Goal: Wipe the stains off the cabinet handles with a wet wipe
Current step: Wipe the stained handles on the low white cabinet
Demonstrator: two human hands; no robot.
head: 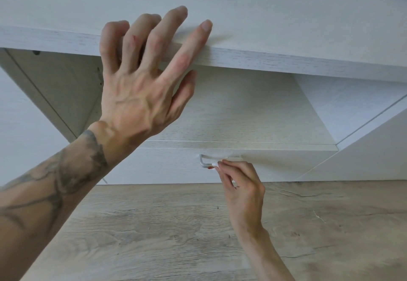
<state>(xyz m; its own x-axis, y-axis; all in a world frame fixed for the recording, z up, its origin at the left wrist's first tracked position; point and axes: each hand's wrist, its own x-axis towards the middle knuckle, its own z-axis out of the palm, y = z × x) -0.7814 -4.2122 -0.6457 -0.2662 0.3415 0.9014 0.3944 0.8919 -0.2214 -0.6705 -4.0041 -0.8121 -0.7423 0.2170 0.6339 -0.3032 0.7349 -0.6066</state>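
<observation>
Handle (203, 163) is being wiped; wipe (215, 164) is pinched shut by right hand (242, 189) against a red stain; left hand (141, 78), spread and holding nothing, is braced on cabinet (286, 60) at ten o'clock; rubbing toward nine o'clock is called for next.

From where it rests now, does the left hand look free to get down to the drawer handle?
Probably yes. The left hand is spread on the cabinet top edge, holding nothing, with open space below it. But the right hand already presses the wet wipe on the handle, leaving only its left end bare.
</observation>
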